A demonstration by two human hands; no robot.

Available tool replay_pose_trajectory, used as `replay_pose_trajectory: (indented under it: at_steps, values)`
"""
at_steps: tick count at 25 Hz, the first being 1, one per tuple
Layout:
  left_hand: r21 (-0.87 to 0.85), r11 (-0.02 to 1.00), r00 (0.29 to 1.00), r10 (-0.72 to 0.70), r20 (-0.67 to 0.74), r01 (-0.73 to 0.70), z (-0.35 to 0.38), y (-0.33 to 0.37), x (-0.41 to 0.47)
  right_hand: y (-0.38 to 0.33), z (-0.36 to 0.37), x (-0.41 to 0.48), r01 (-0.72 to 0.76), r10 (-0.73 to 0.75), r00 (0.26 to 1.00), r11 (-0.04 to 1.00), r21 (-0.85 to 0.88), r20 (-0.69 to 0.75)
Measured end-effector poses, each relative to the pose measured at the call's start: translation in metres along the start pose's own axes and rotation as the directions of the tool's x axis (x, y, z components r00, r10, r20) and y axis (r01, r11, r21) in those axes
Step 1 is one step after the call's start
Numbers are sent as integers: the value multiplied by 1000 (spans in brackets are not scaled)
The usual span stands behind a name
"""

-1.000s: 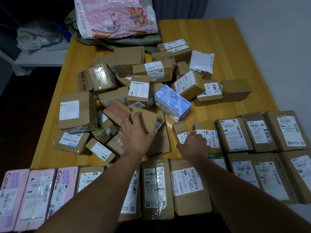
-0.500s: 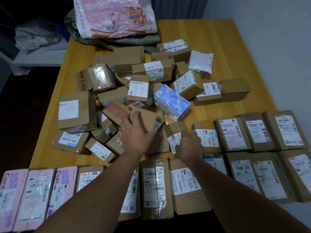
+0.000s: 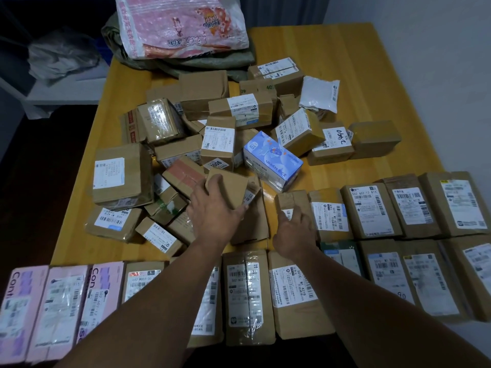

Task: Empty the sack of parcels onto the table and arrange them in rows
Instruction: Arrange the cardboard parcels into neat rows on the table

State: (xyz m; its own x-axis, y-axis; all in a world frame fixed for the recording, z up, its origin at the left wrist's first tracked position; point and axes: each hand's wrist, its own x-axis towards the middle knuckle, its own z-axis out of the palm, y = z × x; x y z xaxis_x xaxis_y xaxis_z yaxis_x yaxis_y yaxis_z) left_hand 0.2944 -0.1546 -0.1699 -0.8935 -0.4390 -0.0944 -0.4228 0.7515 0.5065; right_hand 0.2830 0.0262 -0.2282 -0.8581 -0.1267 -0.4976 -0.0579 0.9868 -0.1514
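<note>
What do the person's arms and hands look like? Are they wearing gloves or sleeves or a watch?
No gloves, no watch. The left hand and right hand are bare, with no rings that I can see. The left forearm and right forearm are bare too; no sleeve shows anywhere up to the picture's bottom edge.

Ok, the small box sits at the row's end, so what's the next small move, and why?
Probably release the small box from the right grip: it lies flat beside the labelled box, far edges level. The left grip holds a brown box, likely next in line.
</note>
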Motion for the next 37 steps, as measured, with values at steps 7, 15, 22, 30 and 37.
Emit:
replay_pose_trajectory:
  at_steps: [7, 15, 22, 30, 37]
  values:
    - [-39, 999, 1000, -27, 12, 27, -7, 1, -3, -11, -14, 1, 36, -27, 997, 992, 122, -74]
    - [-151, 979, 982, -156, -110, 138, -60, -40, -4, -58, -12, 30, -243, 167, 967, 834, 496, 194]
    - [129, 986, 992, -94, -81, 104, -56, -66, -2, -74, 3, 41, -368, 267, 928, 766, 527, 260]
    - [70, 957, 925, 250, 286, -281, -8, -15, 3, -71, 4, 47, -457, 338, 888, 729, 509, 313]
    - [331, 943, 916, -103, 387, -34, 26, -23, 17, -65, 1, 56, -504, 313, 864, 570, 649, 395]
